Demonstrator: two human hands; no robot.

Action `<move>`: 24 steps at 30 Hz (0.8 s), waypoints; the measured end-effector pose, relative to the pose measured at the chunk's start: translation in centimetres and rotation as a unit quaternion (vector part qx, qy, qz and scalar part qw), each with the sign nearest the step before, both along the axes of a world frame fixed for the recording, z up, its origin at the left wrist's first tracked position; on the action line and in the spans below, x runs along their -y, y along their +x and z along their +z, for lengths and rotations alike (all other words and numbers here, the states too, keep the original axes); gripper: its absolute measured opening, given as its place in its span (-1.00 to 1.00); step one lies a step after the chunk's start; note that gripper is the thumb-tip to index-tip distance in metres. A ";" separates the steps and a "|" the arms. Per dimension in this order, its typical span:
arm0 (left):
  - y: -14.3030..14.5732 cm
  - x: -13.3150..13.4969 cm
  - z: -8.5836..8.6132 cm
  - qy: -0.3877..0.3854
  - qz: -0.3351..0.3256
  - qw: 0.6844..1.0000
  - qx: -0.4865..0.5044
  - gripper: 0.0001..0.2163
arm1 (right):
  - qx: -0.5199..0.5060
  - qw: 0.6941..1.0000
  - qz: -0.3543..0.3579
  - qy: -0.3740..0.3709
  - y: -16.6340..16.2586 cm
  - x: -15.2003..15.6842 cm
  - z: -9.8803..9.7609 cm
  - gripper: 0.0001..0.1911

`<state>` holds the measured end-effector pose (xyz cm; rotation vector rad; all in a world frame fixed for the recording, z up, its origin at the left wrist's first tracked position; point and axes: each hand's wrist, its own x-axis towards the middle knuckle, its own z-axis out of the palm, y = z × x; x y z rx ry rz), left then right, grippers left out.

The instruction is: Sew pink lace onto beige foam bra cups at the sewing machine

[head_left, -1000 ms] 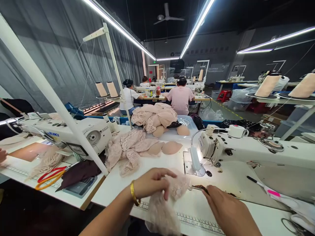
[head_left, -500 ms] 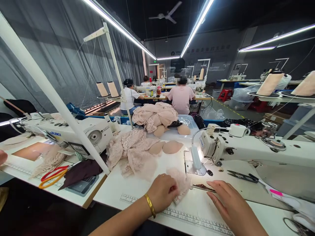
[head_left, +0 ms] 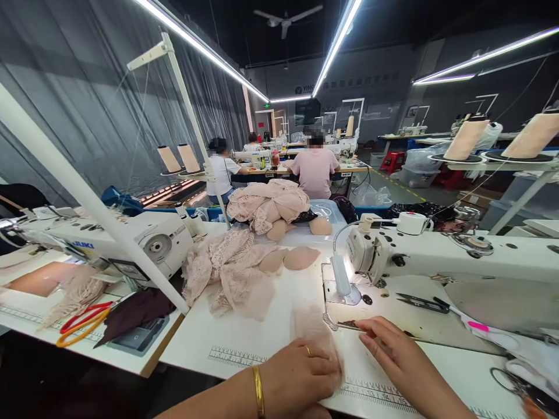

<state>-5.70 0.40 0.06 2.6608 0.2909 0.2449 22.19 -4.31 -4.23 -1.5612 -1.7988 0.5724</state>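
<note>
On the clock used here, the small lace (head_left: 306, 323) is the middle, and twelve is the far side. At nine o'clock, red and orange handles (head_left: 85, 323) are seen on the next table (head_left: 124, 356), with a dark cloth (head_left: 135, 314) just beside them. A white machine (head_left: 157, 244) is set at ten. At eight, a ruler strip (head_left: 236, 355) is shown along the near edge of the main table (head_left: 192, 326). Between ten and eleven, a lace heap (head_left: 222, 265) is spread out, and by it, near eleven, two pads (head_left: 301, 258) are laid flat.

At six, the left hand (head_left: 301, 372) is seen, with a gold bracelet (head_left: 258, 390) worn on the wrist. The small lace is grasped under its bent fingers, but it is blurred, and whether the table is touched by it cannot be told.

Between three and four, the right hand (head_left: 395, 349) is held loose, its thumb parted from its fingers. A thin dark strip (head_left: 347, 324) is reached by its fingertips; a touch cannot be told for sure. Near three, black snips (head_left: 417, 301) are laid by the right machine (head_left: 437, 253), which is placed at two.
</note>
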 end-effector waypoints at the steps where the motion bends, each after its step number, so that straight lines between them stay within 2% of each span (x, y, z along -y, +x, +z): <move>1: -0.2 0.1 -0.1 -0.027 0.010 0.999 0.017 -0.80 | -0.003 1.000 0.010 -0.015 -0.1 -0.2 0.3 -0.66; 3: -0.8 -0.2 0.7 -0.060 0.057 0.995 0.061 -0.84 | -0.007 0.999 0.027 -0.038 -0.7 -0.8 0.8 -0.65; 6: -1.1 -2.0 2.5 -0.040 0.153 0.981 0.117 -0.82 | -0.013 0.998 0.041 -0.049 -2.7 -1.8 1.2 -0.66; 8: -0.8 -3.8 2.9 -0.030 0.233 0.968 0.088 -0.79 | -0.015 0.998 0.048 -0.045 -4.4 -2.4 1.0 -0.75; 11: 0.2 -6.3 2.0 -0.067 0.308 0.948 -0.031 -0.47 | -0.005 0.998 0.051 -0.038 -6.5 -3.0 0.6 -0.80; 13: 0.4 -7.3 1.2 -0.097 0.309 0.943 -0.082 -0.43 | 0.000 0.999 0.036 -0.036 -6.7 -3.0 0.3 -0.82; 16: 0.0 -7.6 0.5 -0.108 0.308 0.940 -0.094 -0.67 | -0.003 0.999 0.004 -0.045 -5.1 -2.4 0.2 -0.83; 19: -0.7 -7.0 0.6 -0.107 0.310 0.942 -0.069 -0.83 | -0.008 0.998 0.005 -0.068 -3.1 -1.8 0.3 -0.85; 22: -0.9 -6.6 0.6 -0.095 0.306 0.947 -0.034 -0.86 | -0.015 0.996 0.018 -0.082 -2.4 -1.4 0.7 -0.85; 24: -0.7 -6.4 0.5 -0.075 0.296 0.952 0.025 -0.87 | -0.031 0.995 0.032 -0.085 -2.7 -1.3 1.1 -0.79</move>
